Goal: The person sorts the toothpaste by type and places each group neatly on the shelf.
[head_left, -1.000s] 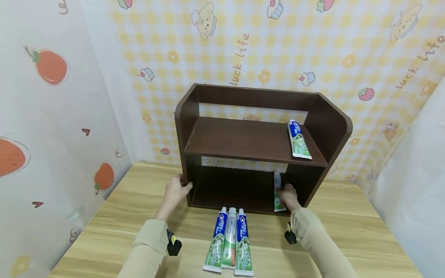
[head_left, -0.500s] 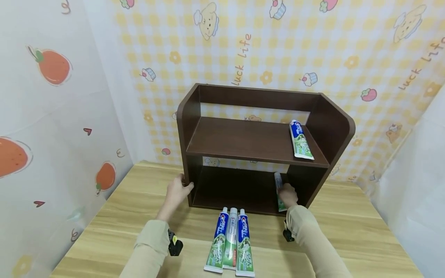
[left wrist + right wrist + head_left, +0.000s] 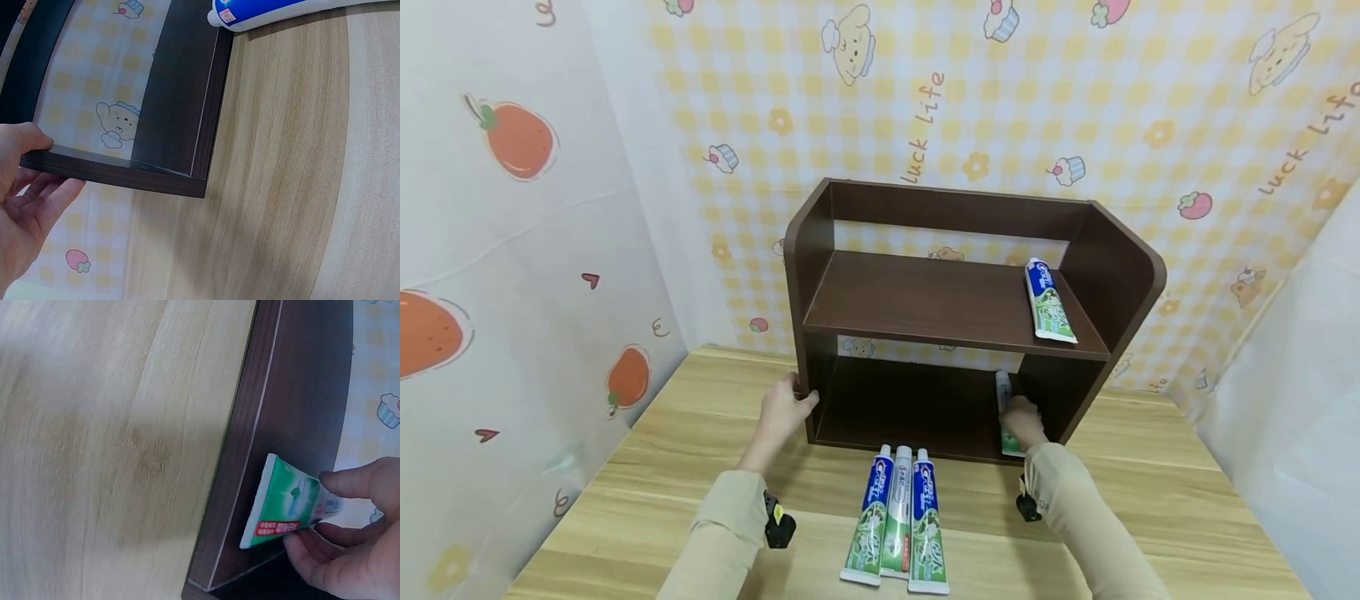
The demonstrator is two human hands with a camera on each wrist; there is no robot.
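A dark brown two-tier shelf (image 3: 917, 292) stands at the back of the table. My left hand (image 3: 784, 412) grips its left side panel (image 3: 125, 174), thumb on the inner face and fingers on the outer. Inside the lower tier, my right hand (image 3: 1022, 423) pinches a green and white toothpaste tube (image 3: 289, 503) between thumb and fingers. This tube lies close to the right side panel, cap towards the back, its flat end near the front edge; the hand covers its middle in the head view. On the upper tier, a blue and green toothpaste tube (image 3: 1049, 304) lies at the right.
Three toothpaste tubes lie side by side on the wooden table in front of the shelf: a left blue-green one (image 3: 870, 521), a middle white-green one (image 3: 898, 517) and a right blue-green one (image 3: 928, 529). A patterned cloth (image 3: 970, 100) hangs behind the shelf.
My right hand has shifted the toothpaste tube slightly right, nearer the shelf's right side panel. The left hand keeps its hold on the left panel.
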